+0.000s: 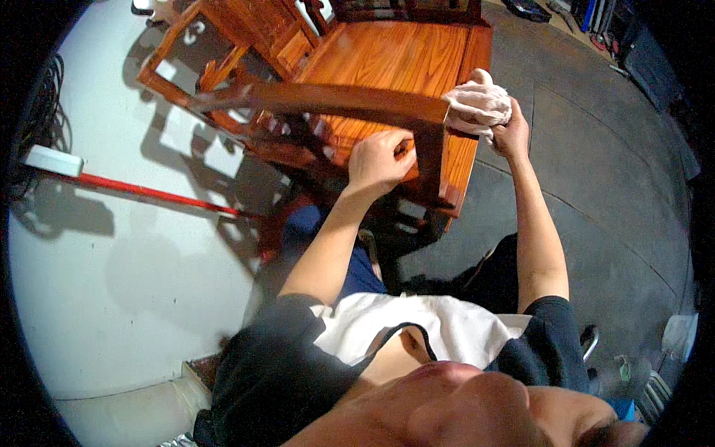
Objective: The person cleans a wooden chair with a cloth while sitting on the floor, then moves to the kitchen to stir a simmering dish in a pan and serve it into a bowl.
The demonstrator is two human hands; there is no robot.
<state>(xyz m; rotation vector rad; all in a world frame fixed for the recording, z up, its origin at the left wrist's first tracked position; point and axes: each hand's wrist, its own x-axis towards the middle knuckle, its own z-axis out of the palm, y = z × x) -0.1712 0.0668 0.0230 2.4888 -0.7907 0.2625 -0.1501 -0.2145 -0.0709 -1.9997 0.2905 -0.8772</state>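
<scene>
A glossy reddish-brown wooden armchair (387,63) stands in front of me, its carved back toward the upper left. My right hand (512,134) is closed on a bunched white cloth (477,104). That cloth lies against the front end of the chair's near armrest (350,100). On the near side of the same armrest, my left hand (378,160) is curled beside the front post (428,160). Its fingers bend inward, and whatever they may hold is hidden.
At the left is a pale wall (134,283) with a red bar (156,191) and a white box (52,160). Dark cables (48,112) hang there. A grey floor (596,179) extends to the right. Tools and other items line the upper right edge.
</scene>
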